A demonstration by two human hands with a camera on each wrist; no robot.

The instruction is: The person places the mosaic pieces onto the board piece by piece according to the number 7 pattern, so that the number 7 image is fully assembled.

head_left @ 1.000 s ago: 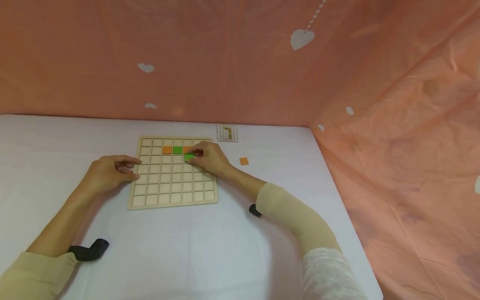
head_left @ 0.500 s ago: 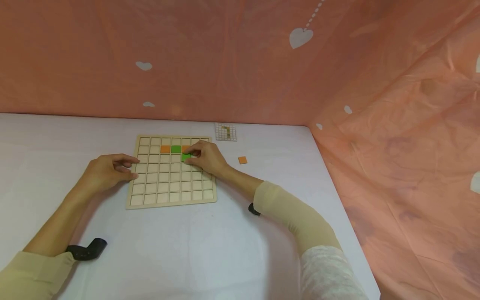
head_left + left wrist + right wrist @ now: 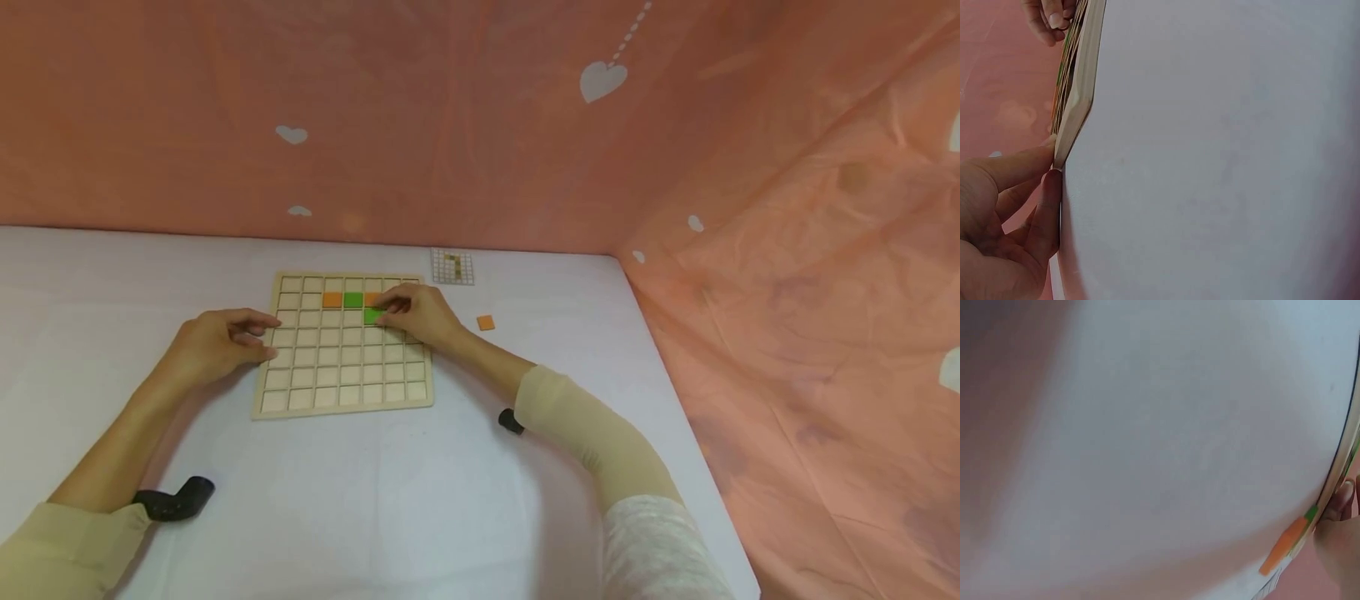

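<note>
A pale wooden grid board (image 3: 341, 412) lies on the table. Two orange tiles (image 3: 332, 299) and a green tile (image 3: 353, 299) sit side by side in its second row from the top. Directly under the right-hand orange one, a second green tile (image 3: 372, 316) lies in a cell. My right hand (image 3: 423, 317) has its thumb and forefinger at that green tile, pinching it, and partly covers the orange tile above. My left hand (image 3: 213, 346) touches the board's left edge with extended thumb and fingertips, also visible in the left wrist view.
A loose orange tile (image 3: 486, 322) lies right of the board. Behind it is a small card (image 3: 452, 267) printed with a grid pattern. Black devices (image 3: 176, 500) sit at both wrists. An orange cloth (image 3: 450, 125) hangs behind the white table (image 3: 420, 500).
The lower green tile, raised slightly between my right fingertips earlier, now lies flatter in its cell. My left hand stays at the board's edge.
</note>
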